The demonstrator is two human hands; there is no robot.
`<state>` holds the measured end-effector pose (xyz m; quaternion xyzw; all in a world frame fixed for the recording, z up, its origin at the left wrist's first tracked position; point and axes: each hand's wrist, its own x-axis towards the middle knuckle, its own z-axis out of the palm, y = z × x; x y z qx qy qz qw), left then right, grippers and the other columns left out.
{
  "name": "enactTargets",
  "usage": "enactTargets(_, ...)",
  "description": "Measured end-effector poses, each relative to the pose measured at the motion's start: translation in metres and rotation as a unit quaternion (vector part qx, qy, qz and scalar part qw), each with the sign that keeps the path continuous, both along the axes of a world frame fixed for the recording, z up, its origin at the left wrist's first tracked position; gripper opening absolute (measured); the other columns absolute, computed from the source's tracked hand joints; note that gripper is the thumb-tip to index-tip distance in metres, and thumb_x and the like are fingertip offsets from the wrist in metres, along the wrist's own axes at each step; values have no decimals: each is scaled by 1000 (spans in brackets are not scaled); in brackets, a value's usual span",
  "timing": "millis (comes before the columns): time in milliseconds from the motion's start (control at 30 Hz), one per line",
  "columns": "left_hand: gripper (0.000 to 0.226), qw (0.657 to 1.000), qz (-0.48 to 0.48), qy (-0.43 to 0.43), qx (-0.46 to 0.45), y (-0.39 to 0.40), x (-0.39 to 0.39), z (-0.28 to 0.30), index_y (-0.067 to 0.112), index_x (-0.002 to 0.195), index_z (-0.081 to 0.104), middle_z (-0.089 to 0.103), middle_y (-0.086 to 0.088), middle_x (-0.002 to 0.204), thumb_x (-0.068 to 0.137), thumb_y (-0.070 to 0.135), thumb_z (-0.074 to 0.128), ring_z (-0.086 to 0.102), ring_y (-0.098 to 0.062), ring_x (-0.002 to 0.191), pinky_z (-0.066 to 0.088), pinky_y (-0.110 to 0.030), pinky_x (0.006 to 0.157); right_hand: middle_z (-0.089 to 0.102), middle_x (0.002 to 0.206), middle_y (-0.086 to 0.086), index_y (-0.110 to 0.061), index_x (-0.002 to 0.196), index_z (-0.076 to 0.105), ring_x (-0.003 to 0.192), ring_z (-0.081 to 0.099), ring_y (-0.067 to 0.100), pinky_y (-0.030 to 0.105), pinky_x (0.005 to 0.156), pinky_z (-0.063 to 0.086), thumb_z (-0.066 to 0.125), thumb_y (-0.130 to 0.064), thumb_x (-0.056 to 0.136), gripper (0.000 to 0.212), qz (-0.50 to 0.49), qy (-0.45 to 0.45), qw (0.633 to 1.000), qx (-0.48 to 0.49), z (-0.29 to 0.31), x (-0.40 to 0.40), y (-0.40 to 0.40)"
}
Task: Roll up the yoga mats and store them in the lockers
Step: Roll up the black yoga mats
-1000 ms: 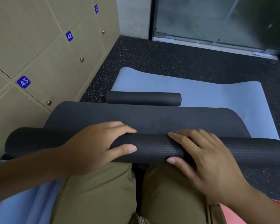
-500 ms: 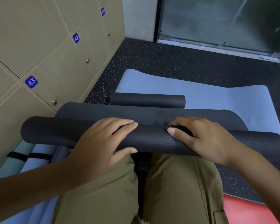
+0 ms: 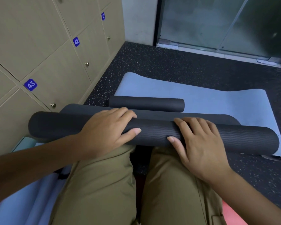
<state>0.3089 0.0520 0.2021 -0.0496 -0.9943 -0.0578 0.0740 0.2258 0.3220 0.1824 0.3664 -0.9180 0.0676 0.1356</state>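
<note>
Both the left hand (image 3: pixel 107 132) and the right hand (image 3: pixel 199 143) lie spread flat on the black mat roll (image 3: pixel 152 131), pressing it. Beyond the roll only a short strip of its unrolled end (image 3: pixel 201 116) shows, on the blue mat (image 3: pixel 217 101).

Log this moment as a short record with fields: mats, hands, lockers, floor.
black mat: mostly rolled, a short flat strip still unrolled ahead of the roll
left hand: laid over the roll, fingers on top, thumb on the near side
right hand: laid over the roll, right of the left hand
small black roll: fully rolled, lying on the blue mat
blue mat: flat on the floor, not rolled
lockers: doors 41, 42, 43 closed
floor: dark, speckled
</note>
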Motion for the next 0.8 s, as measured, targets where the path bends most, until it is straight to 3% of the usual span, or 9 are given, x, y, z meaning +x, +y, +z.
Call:
enactTargets(167, 64, 996, 0, 65, -65, -3, -2, -6, 9, 117, 65, 64, -5, 105, 103, 62, 33, 59, -27, 84, 50, -45, 71, 66, 100, 0, -20, 118, 65, 93, 60, 26, 41, 82, 43, 27, -59, 104, 56, -10, -27, 1000, -10, 1, -20, -10)
enactTargets(333, 82, 988, -4, 98, -116, 0, 1, -17, 0, 132, 61, 65, -14, 118, 99, 71, 38, 62, -35, 100, 50, -48, 85, 63, 83, -6, -27, 101, 63, 80, 59, 20, 36, 69, 42, 17, -63, 101, 59, -14, -65, 998, 8, 6, -40, -21)
enactTargets(467, 95, 987, 4, 89, -131, -2, -11, -27, -1, 127, 62, 65, -13, 105, 91, 84, 35, 62, -33, 87, 49, -47, 77, 62, 80, -9, -33, 97, 61, 78, 59, 17, 34, 62, 39, 9, -67, 97, 63, -13, -96, 995, 24, 12, -52, -29)
enactTargets(633, 91, 982, -2, 94, -162, -10, -30, -30, 6, 104, 66, 57, -6, 80, 90, 88, 27, 55, -27, 68, 45, -43, 62, 65, 81, -4, -24, 91, 62, 79, 60, 23, 39, 72, 44, 15, -64, 101, 62, -34, -50, 998, -7, 3, -60, -33)
enactTargets(800, 89, 993, 10, 50, -108, -14, -45, -19, 18, 104, 58, 59, 3, 82, 83, 91, 14, 61, -23, 72, 49, -39, 65, 63, 86, 5, -14, 97, 64, 83, 57, 31, 44, 80, 44, 34, -51, 106, 49, -55, 53, 995, -66, -13, -51, -30)
